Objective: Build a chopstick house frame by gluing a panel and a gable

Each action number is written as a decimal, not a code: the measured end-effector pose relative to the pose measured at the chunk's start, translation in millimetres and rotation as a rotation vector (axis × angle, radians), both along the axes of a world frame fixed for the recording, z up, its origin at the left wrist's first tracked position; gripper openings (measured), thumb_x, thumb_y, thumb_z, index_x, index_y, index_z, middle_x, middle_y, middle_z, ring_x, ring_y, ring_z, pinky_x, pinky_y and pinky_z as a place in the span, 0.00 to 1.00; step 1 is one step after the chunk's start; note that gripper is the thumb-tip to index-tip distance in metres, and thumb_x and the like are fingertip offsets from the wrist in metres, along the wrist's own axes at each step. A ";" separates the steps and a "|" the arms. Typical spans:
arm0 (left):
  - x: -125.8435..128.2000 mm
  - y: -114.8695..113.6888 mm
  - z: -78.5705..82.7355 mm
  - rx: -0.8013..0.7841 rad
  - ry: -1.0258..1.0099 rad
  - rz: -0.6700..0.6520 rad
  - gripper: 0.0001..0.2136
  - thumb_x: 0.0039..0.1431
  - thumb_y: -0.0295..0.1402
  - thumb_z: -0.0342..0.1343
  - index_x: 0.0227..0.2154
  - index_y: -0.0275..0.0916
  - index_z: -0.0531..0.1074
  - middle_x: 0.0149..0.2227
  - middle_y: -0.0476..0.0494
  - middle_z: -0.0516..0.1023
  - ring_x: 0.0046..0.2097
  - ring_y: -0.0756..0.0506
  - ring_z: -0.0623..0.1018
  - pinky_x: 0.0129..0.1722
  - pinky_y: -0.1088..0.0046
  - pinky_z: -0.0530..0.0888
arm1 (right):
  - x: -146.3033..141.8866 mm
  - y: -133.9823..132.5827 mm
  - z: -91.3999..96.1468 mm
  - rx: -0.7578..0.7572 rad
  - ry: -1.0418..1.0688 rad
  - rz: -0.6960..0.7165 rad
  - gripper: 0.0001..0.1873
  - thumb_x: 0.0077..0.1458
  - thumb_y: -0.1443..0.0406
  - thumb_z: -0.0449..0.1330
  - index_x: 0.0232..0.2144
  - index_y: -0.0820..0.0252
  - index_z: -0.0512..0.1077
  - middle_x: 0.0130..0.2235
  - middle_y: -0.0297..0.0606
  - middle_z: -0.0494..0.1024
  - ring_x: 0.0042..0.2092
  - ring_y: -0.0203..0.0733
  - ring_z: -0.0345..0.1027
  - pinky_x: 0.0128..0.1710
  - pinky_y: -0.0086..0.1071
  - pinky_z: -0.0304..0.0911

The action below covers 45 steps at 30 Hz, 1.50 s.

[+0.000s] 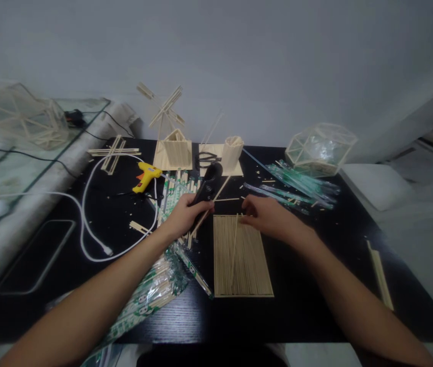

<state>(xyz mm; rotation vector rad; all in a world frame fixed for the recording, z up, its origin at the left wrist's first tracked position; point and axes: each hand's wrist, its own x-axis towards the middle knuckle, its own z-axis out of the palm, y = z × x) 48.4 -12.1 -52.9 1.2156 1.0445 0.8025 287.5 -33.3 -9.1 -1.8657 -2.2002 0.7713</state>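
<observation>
My left hand [189,213] is closed around a black-handled tool [209,182], whose working end I cannot make out. A thin wooden stick [221,188] slants under the same thumb. My right hand [264,214] hovers at the top edge of a flat panel of wooden sticks [252,260], fingers bent, thumb and index finger apart. Nothing clearly shows between them. One loose stick [234,250] lies slanted across the panel, its upper end close to my right thumb.
A yellow glue gun [146,177] and white cable [82,214] lie left of packaged chopsticks [155,288]. Behind stand a stick windmill model [177,153] and a stick cylinder [233,153] beside black scissors [206,159]. Plastic wrappers [304,183] and a geometric frame [321,148] are right.
</observation>
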 end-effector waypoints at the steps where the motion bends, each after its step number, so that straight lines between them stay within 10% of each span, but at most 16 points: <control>1: 0.0 0.0 0.0 0.000 0.005 -0.001 0.15 0.50 0.45 0.64 0.23 0.37 0.75 0.17 0.52 0.69 0.19 0.51 0.67 0.20 0.74 0.61 | -2.4 -1.1 -3.3 -0.041 -0.058 0.008 0.11 0.54 0.66 0.71 0.38 0.59 0.74 0.36 0.40 0.83 0.38 0.45 0.76 0.35 0.32 0.61; 14: 0.2 -0.5 2.7 0.026 0.032 -0.020 0.15 0.50 0.45 0.64 0.23 0.37 0.74 0.17 0.52 0.69 0.20 0.51 0.66 0.21 0.74 0.61 | -6.2 1.1 -6.2 -0.053 -0.121 0.004 0.09 0.56 0.75 0.60 0.38 0.62 0.75 0.37 0.46 0.83 0.39 0.49 0.77 0.36 0.35 0.61; 24: 1.5 0.9 -0.3 0.059 0.049 -0.030 0.15 0.50 0.45 0.64 0.23 0.37 0.74 0.19 0.52 0.70 0.21 0.51 0.67 0.23 0.74 0.62 | 35.3 11.7 24.6 0.432 0.398 -0.132 0.04 0.65 0.64 0.57 0.39 0.57 0.72 0.42 0.42 0.81 0.39 0.46 0.79 0.42 0.40 0.70; 45: 0.9 1.5 -7.6 0.210 0.155 -0.062 0.18 0.53 0.47 0.64 0.22 0.38 0.68 0.22 0.54 0.64 0.26 0.51 0.63 0.28 0.74 0.60 | 22.1 1.4 31.3 0.476 0.329 0.072 0.03 0.66 0.67 0.57 0.38 0.57 0.72 0.35 0.37 0.81 0.36 0.42 0.76 0.39 0.36 0.67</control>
